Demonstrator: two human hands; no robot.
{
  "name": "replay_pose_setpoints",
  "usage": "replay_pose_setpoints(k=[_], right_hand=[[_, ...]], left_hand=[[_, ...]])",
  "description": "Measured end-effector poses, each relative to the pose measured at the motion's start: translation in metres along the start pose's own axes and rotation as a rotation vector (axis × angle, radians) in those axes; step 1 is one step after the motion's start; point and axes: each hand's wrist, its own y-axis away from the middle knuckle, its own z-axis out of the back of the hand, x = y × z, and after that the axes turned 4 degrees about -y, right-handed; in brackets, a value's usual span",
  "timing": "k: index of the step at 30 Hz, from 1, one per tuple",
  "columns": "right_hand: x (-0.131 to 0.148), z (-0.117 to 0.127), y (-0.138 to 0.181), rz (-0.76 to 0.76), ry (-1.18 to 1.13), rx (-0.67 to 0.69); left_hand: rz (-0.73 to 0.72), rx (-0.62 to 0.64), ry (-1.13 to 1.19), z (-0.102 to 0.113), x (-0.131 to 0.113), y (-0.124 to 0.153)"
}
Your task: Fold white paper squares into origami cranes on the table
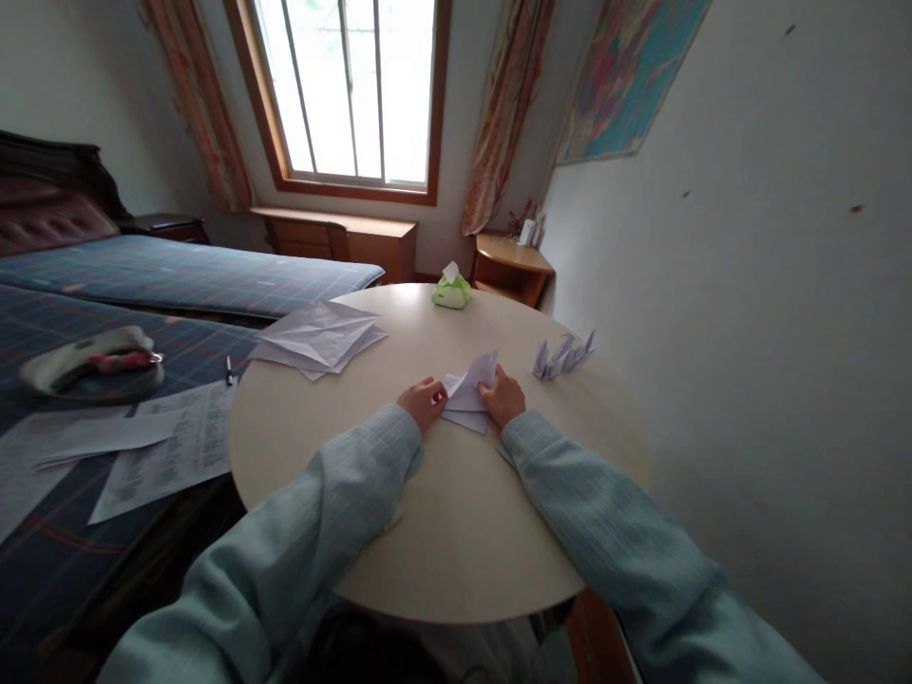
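A partly folded sheet of white paper (466, 391) lies near the middle of the round beige table (427, 532). My left hand (423, 400) pinches its left edge, fingers curled down onto the paper. On the sheet's right side my right hand (503, 394) grips a raised flap, fingers closed on it. Both arms wear pale blue sleeves.
A stack of white paper sheets (319, 337) lies at the table's left, folded paper figures (562, 355) at its right, a green tissue pack (451, 289) at the far edge. The bed (64, 456) on the left holds printed sheets and a pen. A wall stands close on the right.
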Motion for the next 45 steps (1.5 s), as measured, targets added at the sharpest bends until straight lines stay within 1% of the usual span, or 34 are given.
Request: replay_pose_setpoints(k=[8, 11, 17, 26, 38, 45], right_hand=[[0.0, -0.0002, -0.0004, 0.006, -0.004, -0.02], [-0.0004, -0.0003, -0.0005, 0.006, 0.002, -0.016], [-0.0005, -0.0003, 0.0001, 0.015, 0.007, -0.006], [0.0015, -0.0004, 0.0017, 0.072, -0.014, 0.006], [0.0022, -0.0009, 0.002, 0.082, -0.016, 0.007], [0.0016, -0.0018, 0.0015, 0.084, -0.033, 0.012]], left_hand=[[0.073, 0.029, -0.038, 0.007, -0.0056, 0.002], [0.078, 0.036, -0.057, 0.0097, -0.0081, 0.0026], [0.081, 0.023, -0.042, 0.0061, -0.0032, 0.0011], [0.004, 0.014, 0.004, 0.0061, -0.0024, 0.0009], [-0.001, 0.031, -0.027, 0.0071, -0.0047, 0.0016], [-0.018, 0.011, -0.069, 0.007, -0.0066, 0.0025]])
